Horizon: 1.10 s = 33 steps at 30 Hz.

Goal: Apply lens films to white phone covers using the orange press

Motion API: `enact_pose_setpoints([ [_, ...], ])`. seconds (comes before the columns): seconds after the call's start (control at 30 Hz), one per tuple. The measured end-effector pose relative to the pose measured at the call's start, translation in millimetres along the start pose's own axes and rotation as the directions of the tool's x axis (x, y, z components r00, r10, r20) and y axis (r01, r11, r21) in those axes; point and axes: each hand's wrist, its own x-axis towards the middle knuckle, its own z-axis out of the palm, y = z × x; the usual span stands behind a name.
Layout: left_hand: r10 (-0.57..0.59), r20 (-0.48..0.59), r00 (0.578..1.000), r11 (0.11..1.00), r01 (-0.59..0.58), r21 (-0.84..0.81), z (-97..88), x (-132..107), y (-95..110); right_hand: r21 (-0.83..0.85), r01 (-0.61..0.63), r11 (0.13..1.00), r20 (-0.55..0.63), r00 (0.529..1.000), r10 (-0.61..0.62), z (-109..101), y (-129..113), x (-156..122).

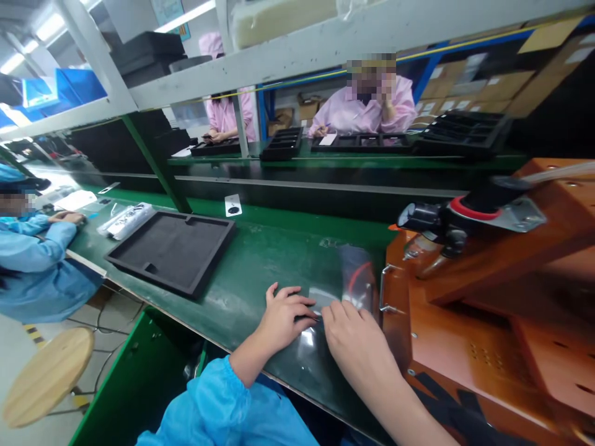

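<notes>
Over the green bench top, a small piece of clear plastic film (321, 296) shows between my two hands. My left hand (284, 317) has its thumb and forefinger brought together at the film's near edge, the other fingers loosely spread. Close beside it, my right hand (356, 339) is curled with its fingertips pinched at the same film; the exact grip is hidden under the fingers. Just beyond my right hand lies a clear plastic sheet (357, 263) with a red curved line showing at it, near the orange machine.
An orange machine (465, 359) with a pressure gauge (409, 217) stands at right. A black foam tray (171, 248) lies left on the green bench (260, 248), near a white card (233, 205). A co-worker in blue (32, 248) sits left, beyond a wooden stool (49, 375); others in pink sit opposite.
</notes>
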Motion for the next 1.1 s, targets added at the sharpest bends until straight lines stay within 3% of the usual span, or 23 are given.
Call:
enact_pose_setpoints([
  [0.1, -0.027, 0.001, 1.0, 0.999, 0.027, -0.024, -2.4, 1.7, 0.4, 0.103, -0.066, 0.992, 0.048, 0.997, 0.061, 3.2, 0.8, 0.8],
  [0.3, -0.041, -0.008, 0.999, 0.998, 0.04, -0.038, -8.3, 5.5, 3.4, 0.225, -0.178, 0.958, 0.312, 0.945, 0.102, -8.1, 0.8, 11.5],
  [0.5, -0.014, 0.026, 1.0, 1.0, 0.014, 0.0, -8.1, 6.4, 4.2, 0.22, -0.14, 0.966, 0.361, 0.931, 0.052, -20.7, 4.2, 14.4],
  [0.87, 0.059, 0.084, 0.995, 0.998, -0.061, 0.027, -9.4, 4.1, 2.2, 0.183, -0.133, 0.974, 0.299, 0.951, 0.074, -12.0, 6.7, 10.4],
  [1.0, 0.079, 0.103, 0.992, 0.995, -0.085, 0.058, -8.5, 1.9, 0.2, 0.185, -0.086, 0.979, 0.159, 0.986, 0.057, -10.6, 5.9, 5.4],
  [1.1, 0.139, 0.144, 0.98, 0.983, -0.155, 0.102, -6.1, -0.5, -2.8, 0.161, -0.059, 0.985, 0.042, 0.998, 0.053, -25.9, 1.4, -4.0],
])
